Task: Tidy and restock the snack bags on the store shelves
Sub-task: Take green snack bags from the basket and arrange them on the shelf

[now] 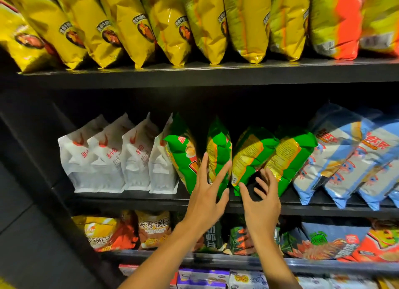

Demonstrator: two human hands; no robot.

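Observation:
Several green snack bags stand on the middle shelf (151,199). My left hand (207,193) reaches up with straight, spread fingers lying against the second green bag (219,146), beside the leftmost green bag (181,155). My right hand (261,200) is just to the right, fingers spread and loosely bent, in front of the gap between the third green bag (250,150) and the fourth green bag (291,155). Whether its fingertips touch a bag I cannot tell. Neither hand grips anything.
White pouches (112,159) stand left of the green bags and blue-grey bags (345,159) lean on the right. Yellow bags (129,23) fill the top shelf. Mixed snack bags (151,228) fill the lower shelf. A dark side panel (28,159) closes the left.

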